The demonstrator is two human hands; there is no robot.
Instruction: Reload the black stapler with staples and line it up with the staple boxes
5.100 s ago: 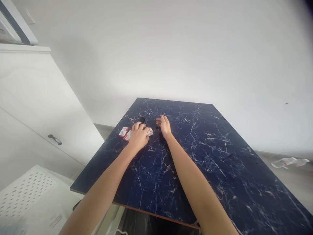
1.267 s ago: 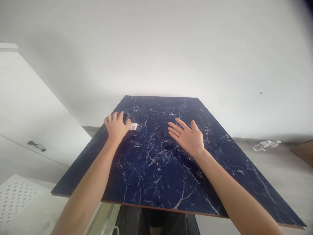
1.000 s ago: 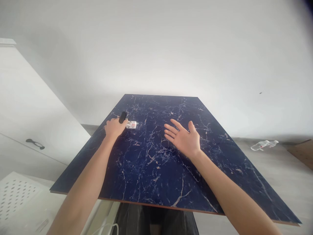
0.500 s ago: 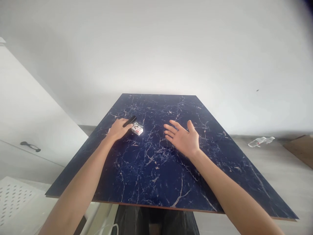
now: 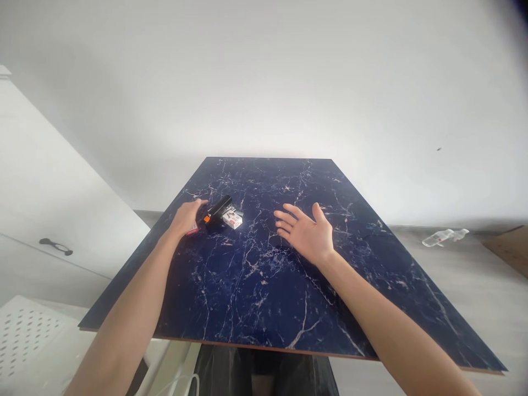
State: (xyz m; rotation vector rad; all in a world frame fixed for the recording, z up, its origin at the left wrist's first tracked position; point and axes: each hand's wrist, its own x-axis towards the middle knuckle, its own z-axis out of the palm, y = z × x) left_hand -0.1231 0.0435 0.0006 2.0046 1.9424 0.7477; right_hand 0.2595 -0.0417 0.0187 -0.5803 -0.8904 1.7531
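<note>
My left hand [image 5: 186, 216] is over the left side of the blue marbled table [image 5: 264, 286], one finger stretched out to the right. Partly under it is a red and white item [image 5: 192, 228], mostly hidden by the palm. Just right of that hand lies a long black object [image 5: 220, 206] with an orange part at its near end; it looks like a stapler, though its kind is not certain. Touching or close against it is a small white box [image 5: 232, 219] with red print. My right hand [image 5: 307, 231] is palm up with fingers spread, holding nothing.
A white cabinet [image 5: 61, 192] with a dark handle [image 5: 55, 246] stands at the left. On the floor to the right lie a clear plastic bottle [image 5: 444, 237] and a brown cardboard piece [image 5: 509, 250]. A white perforated surface [image 5: 28, 330] is at lower left.
My left hand has come off the black object and shifted left to the red and white item, uncovering the orange part. My right hand has barely moved.
</note>
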